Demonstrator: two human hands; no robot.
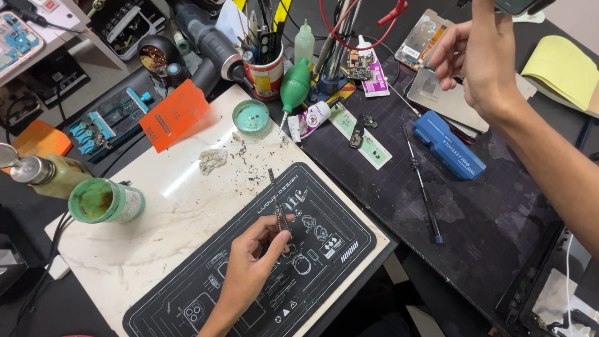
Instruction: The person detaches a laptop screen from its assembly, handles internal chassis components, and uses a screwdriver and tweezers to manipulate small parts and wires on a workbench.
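My left hand (249,268) rests low on a black printed work mat (324,206) and pinches a pair of thin metal tweezers (277,200), tips pointing away from me. The mat lies on a white marble slab (168,187) scattered with dark crumbs and a scrap of clear film (212,160). My right hand (480,62) is raised at the upper right. Its lower fingers are loosely curled, and its upper fingers reach the frame's top edge at a flat dark device (521,5), mostly cut off.
On the dark mat to the right lie a blue tool box (449,145) and a thin screwdriver (423,187). A green blower (294,84), a cup of tools (265,75), a teal dish (251,116) and an orange card (173,115) stand behind. A green jar (106,201) sits left.
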